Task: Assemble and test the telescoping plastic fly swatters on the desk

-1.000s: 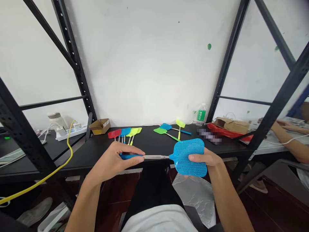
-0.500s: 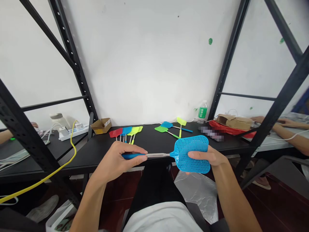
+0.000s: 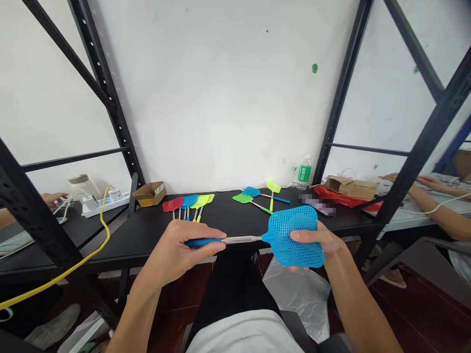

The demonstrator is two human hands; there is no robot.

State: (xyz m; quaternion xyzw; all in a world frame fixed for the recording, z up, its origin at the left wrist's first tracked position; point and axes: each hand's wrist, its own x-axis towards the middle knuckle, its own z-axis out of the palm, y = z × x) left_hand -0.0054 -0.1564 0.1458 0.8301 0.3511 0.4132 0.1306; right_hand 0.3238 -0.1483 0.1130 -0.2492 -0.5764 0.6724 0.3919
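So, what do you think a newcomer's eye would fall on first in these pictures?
The bright blue fly swatter would catch the eye first, its handle in the left hand and its mesh head in the right hand. Beyond it, red, blue, yellow and green swatters lie on the black desk. A yellow cable loops down at the far left.

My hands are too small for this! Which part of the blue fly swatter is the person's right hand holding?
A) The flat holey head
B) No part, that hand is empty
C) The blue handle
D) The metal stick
A. The right hand pinches the blue fly swatter's flat holey head, while the left hand wraps around the blue handle.
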